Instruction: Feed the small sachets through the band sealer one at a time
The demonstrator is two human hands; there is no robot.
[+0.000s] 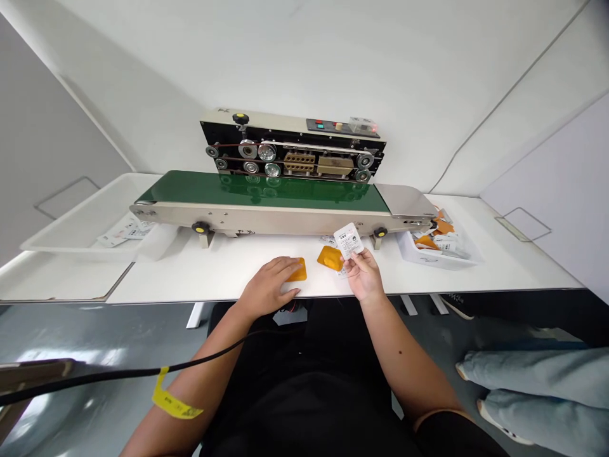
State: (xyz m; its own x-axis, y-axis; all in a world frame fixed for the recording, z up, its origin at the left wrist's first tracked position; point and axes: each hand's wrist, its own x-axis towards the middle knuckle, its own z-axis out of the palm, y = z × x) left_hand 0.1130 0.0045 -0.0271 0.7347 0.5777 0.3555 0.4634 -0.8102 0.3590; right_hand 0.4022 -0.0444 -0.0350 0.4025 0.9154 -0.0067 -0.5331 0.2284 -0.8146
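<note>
My left hand (pixel 270 285) lies palm down at the table's front edge. Its fingers are stretched over an orange sachet (pixel 299 270), with the thumb apart from them. In my right hand (pixel 364 274), a small white sachet (pixel 348 240) with black print is pinched between thumb and fingers, raised a little above the table and facing me. Another orange sachet (pixel 329 258), bulging in the middle, rests on the table between both hands. Parts of more white printed sachets peek out around it, mostly covered.
Behind my hands stands a band sealing machine (pixel 292 152) with a green conveyor belt (pixel 285 195). A white bin (pixel 435 257) of orange and white sachets is at right. At left, a white tray (pixel 57 238) holds several white sachets. A black cable (pixel 190 364) crosses my left arm. Someone's legs (pixel 547 381) are at right.
</note>
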